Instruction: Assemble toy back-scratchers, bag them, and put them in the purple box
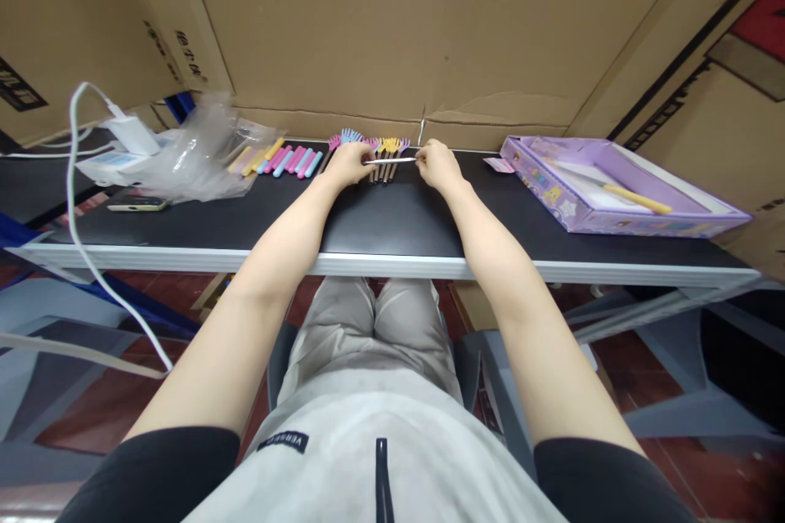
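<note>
My left hand [349, 165] and my right hand [439, 163] are closed on the two ends of a thin white rod [391, 161], stretched level between them above the black tabletop [392, 221]. What the fingers cover at either end is hidden. Just behind the rod lie several back scratcher heads with thin brown stems [383, 172], their small claws yellow, purple, blue and pink. Part of that row is hidden by my left hand. Left of it, several pink, blue and yellow handles [298, 162] lie side by side.
At the right stands an open purple box [570, 216] with a yellow stick [638, 198] in it; a small pink card [499, 165] lies beside it. Clear plastic bags [208, 155], a phone [136, 203] and a white charger with its cable [132, 135] are at the left. Cardboard [392, 33] walls the back.
</note>
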### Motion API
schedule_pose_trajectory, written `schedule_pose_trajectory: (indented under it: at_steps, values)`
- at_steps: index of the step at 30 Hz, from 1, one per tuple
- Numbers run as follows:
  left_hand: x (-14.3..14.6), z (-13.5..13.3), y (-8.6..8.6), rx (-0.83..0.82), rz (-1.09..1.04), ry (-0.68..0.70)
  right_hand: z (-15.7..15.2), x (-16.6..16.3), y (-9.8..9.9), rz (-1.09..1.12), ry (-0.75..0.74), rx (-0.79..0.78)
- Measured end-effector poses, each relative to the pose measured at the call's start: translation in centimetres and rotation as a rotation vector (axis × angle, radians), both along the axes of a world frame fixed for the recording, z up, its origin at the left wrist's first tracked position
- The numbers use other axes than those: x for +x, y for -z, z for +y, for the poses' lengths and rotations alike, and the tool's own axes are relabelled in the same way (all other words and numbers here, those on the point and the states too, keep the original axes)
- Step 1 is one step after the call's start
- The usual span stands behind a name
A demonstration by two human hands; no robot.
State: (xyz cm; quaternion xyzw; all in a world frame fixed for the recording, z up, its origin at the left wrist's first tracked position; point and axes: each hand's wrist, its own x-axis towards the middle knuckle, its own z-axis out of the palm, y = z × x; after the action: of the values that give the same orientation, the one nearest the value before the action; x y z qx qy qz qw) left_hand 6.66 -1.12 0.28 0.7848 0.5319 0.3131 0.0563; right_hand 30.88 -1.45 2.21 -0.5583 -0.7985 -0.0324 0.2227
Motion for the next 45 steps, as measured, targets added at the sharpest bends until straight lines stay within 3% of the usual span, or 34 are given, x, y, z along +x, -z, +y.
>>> schedule_pose_trajectory:
  at_steps: [9, 20, 29, 31, 34, 39, 42, 45]
  values:
    - [-0.8, 0.2, -0.1, -0.023, -0.028, -0.074, -0.3, 0.0, -0.3, 0.027, 0.043, -0.049]
    - [-0.4, -0.2, -0.2, -0.027, -0.076, -0.003, 0.3, 0.0, 0.2, 0.038, 0.012, -0.028]
    - [0.1, -1.4, -0.9, -0.041, -0.012, -0.123, 0.8, 0.7, 0.2, 0.107, -0.014, 0.026]
    - [0.5, -2.1, -1.4, -0.052, 0.038, -0.176, 0.6, 1.4, -0.9, 0.171, 0.052, 0.089]
    - [1.1, -3.3, -2.1, -0.083, 0.114, -0.252, -0.6, 3.2, -4.2, 0.27, 0.27, 0.135]
    - [1.8, -4.0, -2.5, -0.112, 0.153, -0.297, -3.6, 9.7, -9.4, 0.304, 0.621, 0.099]
    - [1.9, -4.0, -2.5, -0.115, 0.15, -0.301, -4.9, 15.3, -9.9, 0.208, 0.84, 0.017]
    - [1.9, -3.9, -2.5, -0.121, 0.144, -0.312, -5.7, 20.9, -8.8, 0.079, 1.053, -0.123]
